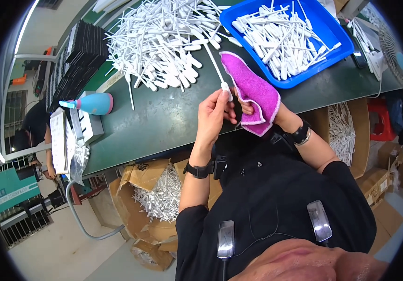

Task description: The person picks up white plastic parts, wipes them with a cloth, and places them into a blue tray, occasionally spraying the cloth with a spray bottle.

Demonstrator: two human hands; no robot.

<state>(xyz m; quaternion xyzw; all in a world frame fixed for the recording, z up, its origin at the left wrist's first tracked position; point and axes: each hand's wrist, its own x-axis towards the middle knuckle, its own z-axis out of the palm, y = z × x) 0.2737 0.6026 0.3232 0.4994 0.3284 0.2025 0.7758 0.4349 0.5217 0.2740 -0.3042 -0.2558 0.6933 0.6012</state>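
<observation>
Near the front edge of the green table (pixel 150 124), my left hand (pixel 212 114) pinches a white plastic stick (pixel 228 90) by its thick end. The stick's thin stem points up and away toward a big loose pile of similar white sticks (pixel 164 47). Close beside it, my right hand (pixel 247 107) is closed around a folded magenta cloth (pixel 253 84) with a pale stitched edge. The cloth covers part of that hand, and its upper corner stands up near the blue tray. The fingers of both hands almost meet at the stick's thick end.
A blue tray (pixel 291 84) of white sticks stands at the right. Leftward are a light-blue spray bottle (pixel 96 104) and stacked black trays (pixel 86 44). Cardboard boxes of sticks (pixel 159 192) stand below the table. A fan (pixel 395 61) is at far right; another person sits at far left.
</observation>
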